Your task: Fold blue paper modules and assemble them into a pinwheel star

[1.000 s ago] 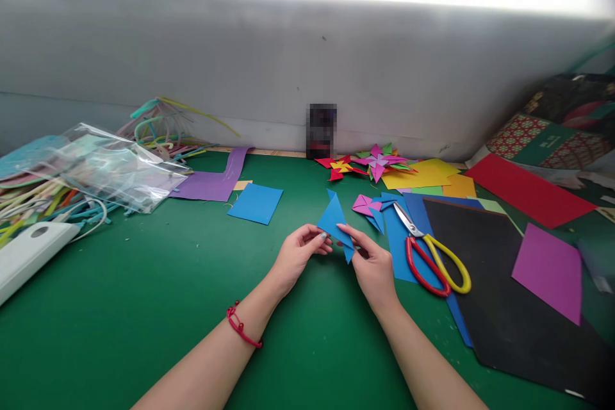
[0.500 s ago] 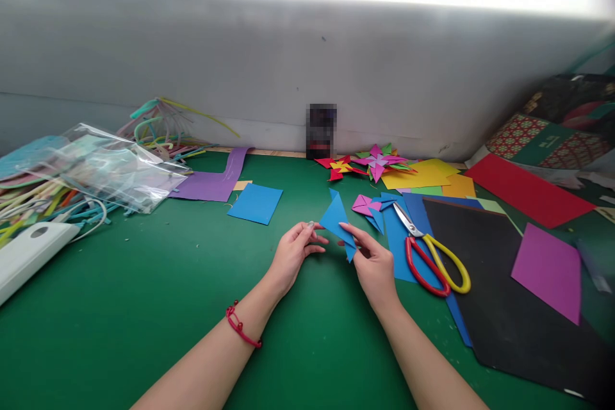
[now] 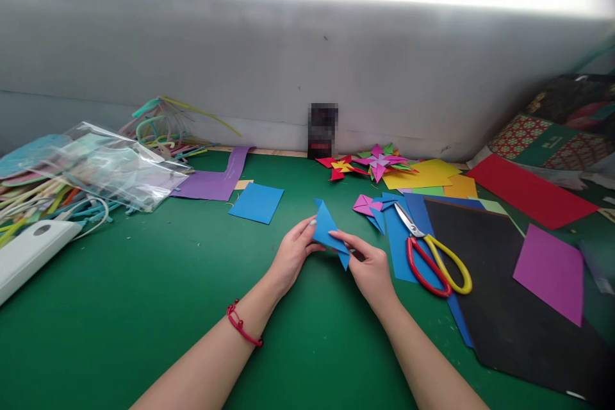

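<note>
A folded blue origami paper (image 3: pixel 327 230) with pointed ends is held just above the green table. My left hand (image 3: pixel 293 253) pinches its left edge, thumb on top and fingers beneath. On its right side, my right hand (image 3: pixel 372 269) grips the same paper between thumb and fingers, closed. Some of the fingertips are hidden behind the paper. To the right of my right hand lie a pink and blue folded paper piece (image 3: pixel 368 205) and scissors (image 3: pixel 435 256) with one red and one yellow handle.
A blue square sheet (image 3: pixel 257 203) and a purple sheet (image 3: pixel 211 184) lie left of centre. Folded paper stars (image 3: pixel 377 160) sit by the wall. At right are a black board (image 3: pixel 485 269), a magenta sheet (image 3: pixel 550 272) and a red sheet (image 3: pixel 528 191). A white device (image 3: pixel 33 256) is far left.
The blue folded paper has moved left and slightly down with my right hand. My left hand, earlier beside the paper with its fingers off it, now pinches its left edge.
</note>
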A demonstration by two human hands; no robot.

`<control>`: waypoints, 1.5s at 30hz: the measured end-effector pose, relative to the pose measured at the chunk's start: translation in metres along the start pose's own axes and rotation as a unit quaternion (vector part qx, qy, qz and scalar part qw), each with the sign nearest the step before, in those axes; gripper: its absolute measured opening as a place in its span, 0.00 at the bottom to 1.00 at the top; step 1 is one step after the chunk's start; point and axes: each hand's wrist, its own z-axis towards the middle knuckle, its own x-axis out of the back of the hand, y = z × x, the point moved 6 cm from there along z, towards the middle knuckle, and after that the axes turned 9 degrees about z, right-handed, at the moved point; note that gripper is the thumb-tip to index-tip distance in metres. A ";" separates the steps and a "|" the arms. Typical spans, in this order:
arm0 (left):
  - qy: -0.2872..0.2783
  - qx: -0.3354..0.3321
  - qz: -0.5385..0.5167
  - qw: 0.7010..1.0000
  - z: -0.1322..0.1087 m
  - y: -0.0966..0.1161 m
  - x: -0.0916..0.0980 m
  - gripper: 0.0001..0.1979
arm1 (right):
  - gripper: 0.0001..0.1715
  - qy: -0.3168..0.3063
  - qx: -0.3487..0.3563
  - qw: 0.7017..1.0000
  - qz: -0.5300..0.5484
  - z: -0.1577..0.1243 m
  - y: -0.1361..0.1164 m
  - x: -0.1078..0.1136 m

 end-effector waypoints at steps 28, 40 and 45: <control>-0.020 0.002 0.054 0.998 -0.001 -0.004 -0.001 0.15 | 0.22 -0.082 0.203 0.960 -0.175 -0.006 -0.023 0.001; -0.063 0.009 0.132 0.989 0.001 0.002 0.002 0.15 | 0.21 -0.160 0.230 0.933 -0.225 -0.001 -0.034 -0.001; -0.091 0.031 0.122 0.988 0.002 0.001 0.009 0.20 | 0.18 -0.154 0.216 0.946 -0.185 0.001 -0.027 -0.004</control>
